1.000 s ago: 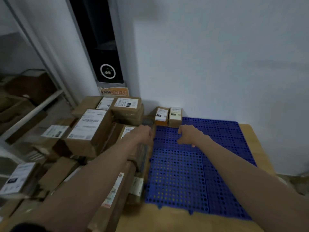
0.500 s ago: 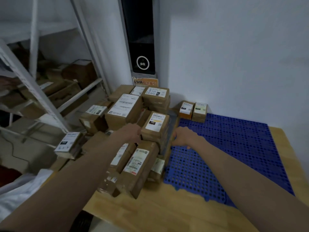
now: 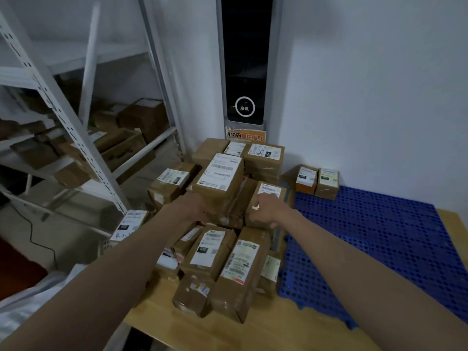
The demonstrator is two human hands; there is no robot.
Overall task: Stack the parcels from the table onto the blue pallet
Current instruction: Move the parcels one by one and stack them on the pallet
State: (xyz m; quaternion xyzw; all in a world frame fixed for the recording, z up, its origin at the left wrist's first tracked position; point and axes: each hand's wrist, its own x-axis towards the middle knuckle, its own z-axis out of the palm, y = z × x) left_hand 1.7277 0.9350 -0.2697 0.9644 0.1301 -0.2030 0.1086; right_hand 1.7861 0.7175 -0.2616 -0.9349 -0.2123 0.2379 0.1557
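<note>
While the left hand [image 3: 193,207] cups a labelled parcel [image 3: 219,182], the right hand [image 3: 264,210] curls half-closed against its neighbour [image 3: 269,193].

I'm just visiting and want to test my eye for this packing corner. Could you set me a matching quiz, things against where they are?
Things:
1. blue pallet
2. two small boxes
3. metal shelving
4. black scanner panel

Places:
A. on the pallet's far corner
B. upright on the wall behind the pile
C. left of the table
D. flat on the table, right of the pile

Pairs: 1-D, 2-A, 3-C, 4-B
</note>
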